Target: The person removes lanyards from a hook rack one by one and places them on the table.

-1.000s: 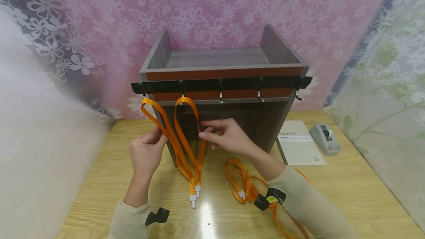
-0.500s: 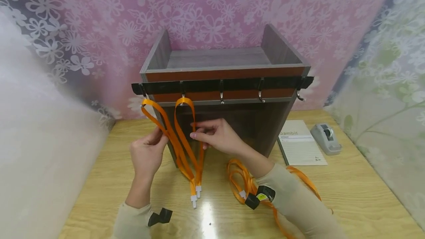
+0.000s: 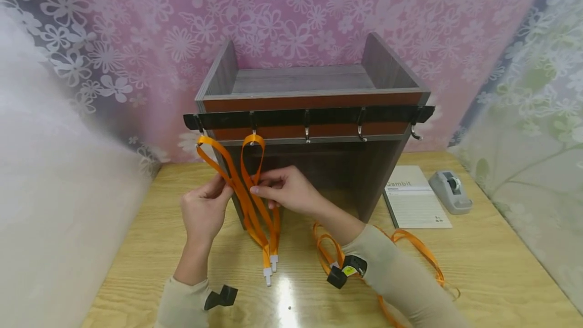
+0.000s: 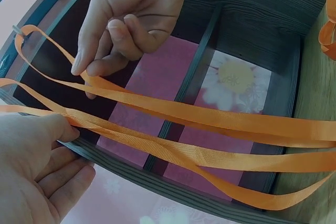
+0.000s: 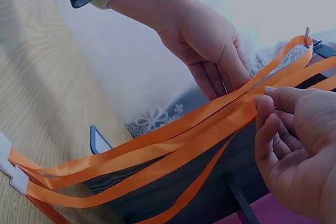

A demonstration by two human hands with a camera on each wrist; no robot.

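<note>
Two orange lanyards hang from the hook rail (image 3: 280, 117): the left lanyard (image 3: 237, 184) on the first hook, the second lanyard (image 3: 253, 139) on the hook beside it. My left hand (image 3: 203, 212) pinches the left lanyard partway down its strap. On the second lanyard, my right hand (image 3: 289, 190) pinches the straps between thumb and fingers, drawing the two sides together below the hook. White plastic clips (image 3: 267, 276) dangle at the lower ends, close together. In the left wrist view the right hand (image 4: 131, 19) grips the upper strap, its last fingers curled in.
The rail is fixed to a grey wooden shelf unit (image 3: 222, 72); its other hooks (image 3: 362, 133) carry nothing. More orange lanyards (image 3: 421, 248) lie on the table (image 3: 136, 247) beneath and beside the right forearm. A notepad (image 3: 416, 199) and a tape dispenser (image 3: 450, 191) stand at the right.
My right hand has moved left and slightly down, pulling the right side of the second lanyard's loop inward, so the loop is narrower. My left hand has stayed almost still.
</note>
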